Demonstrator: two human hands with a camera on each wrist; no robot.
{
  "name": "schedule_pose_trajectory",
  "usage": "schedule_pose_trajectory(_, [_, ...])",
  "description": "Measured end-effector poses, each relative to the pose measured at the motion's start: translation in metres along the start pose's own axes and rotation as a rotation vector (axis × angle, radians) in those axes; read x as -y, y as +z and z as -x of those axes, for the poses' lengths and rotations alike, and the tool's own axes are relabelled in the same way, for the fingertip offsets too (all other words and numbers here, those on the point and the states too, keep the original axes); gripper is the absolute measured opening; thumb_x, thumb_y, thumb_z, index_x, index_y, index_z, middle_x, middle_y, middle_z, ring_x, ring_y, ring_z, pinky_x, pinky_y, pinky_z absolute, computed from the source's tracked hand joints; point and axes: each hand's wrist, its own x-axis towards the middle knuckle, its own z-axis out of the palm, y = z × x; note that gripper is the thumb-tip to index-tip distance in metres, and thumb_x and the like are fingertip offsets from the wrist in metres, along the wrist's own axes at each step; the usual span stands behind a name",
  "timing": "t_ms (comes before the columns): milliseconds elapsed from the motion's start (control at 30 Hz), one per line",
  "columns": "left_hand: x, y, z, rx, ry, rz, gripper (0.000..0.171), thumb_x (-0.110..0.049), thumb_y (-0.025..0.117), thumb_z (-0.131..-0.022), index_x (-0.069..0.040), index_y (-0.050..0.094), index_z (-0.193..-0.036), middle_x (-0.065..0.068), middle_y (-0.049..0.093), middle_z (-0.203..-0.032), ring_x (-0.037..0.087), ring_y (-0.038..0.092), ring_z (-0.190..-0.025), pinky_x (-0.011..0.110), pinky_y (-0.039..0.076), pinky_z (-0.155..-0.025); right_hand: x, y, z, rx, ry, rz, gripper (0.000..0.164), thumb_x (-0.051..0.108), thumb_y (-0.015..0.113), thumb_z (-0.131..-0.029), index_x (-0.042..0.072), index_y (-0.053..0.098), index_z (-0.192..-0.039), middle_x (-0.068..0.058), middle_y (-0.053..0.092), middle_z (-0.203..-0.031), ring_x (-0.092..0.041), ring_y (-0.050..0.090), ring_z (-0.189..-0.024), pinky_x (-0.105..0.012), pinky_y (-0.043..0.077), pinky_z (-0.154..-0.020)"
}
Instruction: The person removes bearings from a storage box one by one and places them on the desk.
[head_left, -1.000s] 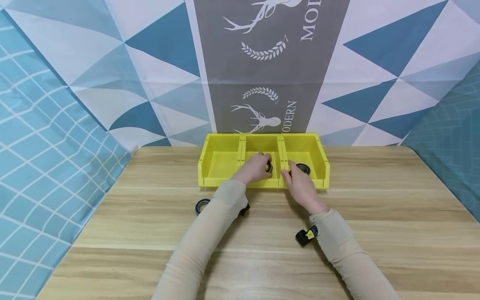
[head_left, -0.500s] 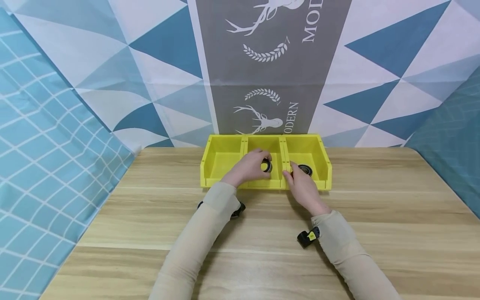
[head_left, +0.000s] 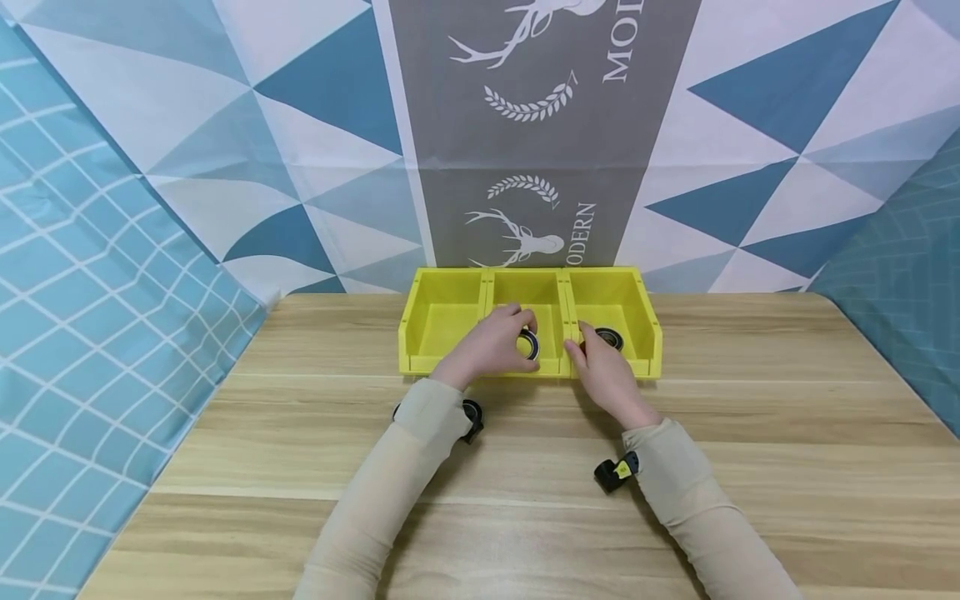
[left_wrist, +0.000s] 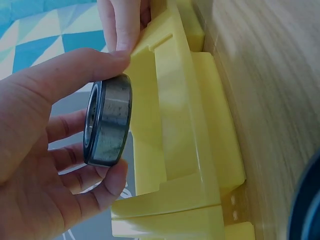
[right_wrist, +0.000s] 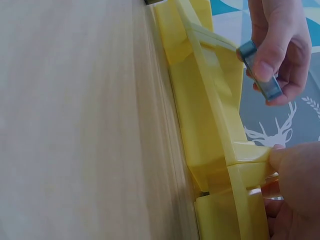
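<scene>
We are holding the bearing (left_wrist: 115, 120) in our left grip (head_left: 487, 343), the thumb lying over its top and a fingertip supporting it from below; the grip is closing down to the ring's width. Compared with a second ago, this grip is sitting farther left and nearer to us, and the ring's round opening is showing more plainly. We are reading that as the bearing coming away from the middle bin (head_left: 517, 287), whose front lip is lying just under the grip; the right wrist view is showing the bearing above that lip, with no contact that we can see.

To the right of that grip, our right grip (head_left: 606, 375) is staying where it was, pinching the front end of the dividing walls (head_left: 565, 300); we are judging that it is steadying the bins. Just beyond its fingers, a second bearing (head_left: 616, 336) is lying in the right bin (head_left: 600, 287).

Behind the left grip, a dark curved edge (head_left: 397, 410) is peeping past the sleeve (head_left: 401, 458) on the desk (head_left: 525, 508); we cannot tell its whole shape. Farthest off, the gray panel (head_left: 517, 142) is standing behind the bins.
</scene>
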Motion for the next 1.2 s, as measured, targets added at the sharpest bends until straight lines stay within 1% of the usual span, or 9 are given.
schedule_pose_trajectory(133, [-0.002,0.0,0.007,0.01,0.024,-0.032,0.042,-0.033,0.074,-0.068,-0.014,0.054,-0.1,0.0,0.049,-0.094,0.015,0.046,-0.082,0.026,0.042,-0.072,0.001,-0.001,0.0,0.003,-0.006,-0.005,0.056,0.034,0.035,-0.098,-0.005,0.029,-0.137,-0.025,0.057,-0.113,-0.038,0.057,-0.099,-0.049,0.046,-0.08])
schedule_pose_trajectory(267, [-0.004,0.001,0.012,-0.002,0.059,-0.039,0.042,-0.031,0.075,-0.068,-0.013,0.053,-0.099,0.001,0.048,-0.092,0.015,0.045,-0.08,0.025,0.041,-0.071,0.001,-0.001,0.0,-0.001,-0.012,-0.014,0.056,0.034,0.036,-0.097,-0.005,0.029,-0.137,-0.024,0.058,-0.11,-0.036,0.058,-0.097,-0.049,0.046,-0.078])
schedule_pose_trajectory(400, [-0.007,0.003,0.016,0.006,0.073,-0.044,0.043,-0.029,0.076,-0.067,-0.012,0.053,-0.1,0.001,0.046,-0.092,0.014,0.045,-0.08,0.024,0.042,-0.07,-0.001,-0.001,-0.001,0.003,-0.014,-0.02,0.056,0.035,0.036,-0.097,-0.004,0.029,-0.138,-0.023,0.059,-0.108,-0.035,0.059,-0.094,-0.048,0.047,-0.077])
schedule_pose_trajectory(533, [-0.01,0.006,0.019,0.031,0.084,-0.047,0.044,-0.029,0.076,-0.068,-0.012,0.053,-0.101,0.0,0.047,-0.092,0.015,0.045,-0.08,0.024,0.042,-0.07,-0.002,-0.001,-0.001,0.011,-0.011,-0.024,0.057,0.036,0.036,-0.097,-0.004,0.029,-0.138,-0.023,0.059,-0.107,-0.035,0.059,-0.094,-0.047,0.047,-0.077])
schedule_pose_trajectory(633, [-0.012,0.009,0.02,0.048,0.107,-0.059,0.044,-0.029,0.076,-0.069,-0.012,0.054,-0.102,0.0,0.048,-0.092,0.015,0.045,-0.081,0.024,0.042,-0.07,-0.003,-0.001,-0.001,0.013,-0.011,-0.031,0.057,0.036,0.036,-0.097,-0.004,0.029,-0.138,-0.022,0.06,-0.106,-0.034,0.059,-0.093,-0.047,0.047,-0.077])
schedule_pose_trajectory(767, [-0.015,0.011,0.023,0.074,0.14,-0.098,0.043,-0.031,0.075,-0.07,-0.013,0.055,-0.103,-0.001,0.048,-0.093,0.014,0.047,-0.081,0.025,0.043,-0.071,-0.004,-0.001,-0.001,0.015,-0.01,-0.033,0.058,0.037,0.035,-0.097,-0.004,0.029,-0.138,-0.022,0.06,-0.104,-0.032,0.059,-0.09,-0.045,0.047,-0.075])
schedule_pose_trajectory(867, [-0.017,0.013,0.025,0.09,0.159,-0.114,0.043,-0.032,0.074,-0.07,-0.013,0.056,-0.104,-0.001,0.049,-0.093,0.013,0.049,-0.081,0.024,0.044,-0.072,-0.003,-0.002,0.0,0.018,-0.011,-0.035,0.058,0.037,0.035,-0.097,-0.004,0.029,-0.138,-0.023,0.06,-0.105,-0.033,0.059,-0.092,-0.046,0.047,-0.076])
schedule_pose_trajectory(1033, [-0.021,0.015,0.027,0.118,0.175,-0.114,0.041,-0.031,0.074,-0.07,-0.013,0.058,-0.104,0.0,0.053,-0.094,0.012,0.05,-0.08,0.024,0.044,-0.073,-0.003,-0.004,-0.001,0.034,0.001,-0.04,0.058,0.036,0.035,-0.097,-0.004,0.028,-0.138,-0.023,0.059,-0.108,-0.034,0.058,-0.095,-0.047,0.046,-0.079])
schedule_pose_trajectory(1200, [-0.025,0.018,0.031,0.185,0.165,-0.101,0.039,-0.027,0.072,-0.072,-0.013,0.06,-0.106,0.0,0.056,-0.098,0.011,0.052,-0.08,0.024,0.045,-0.074,-0.005,-0.006,-0.002,0.063,0.01,-0.054,0.059,0.037,0.035,-0.097,-0.003,0.027,-0.14,-0.024,0.057,-0.114,-0.035,0.055,-0.104,-0.048,0.044,-0.086])
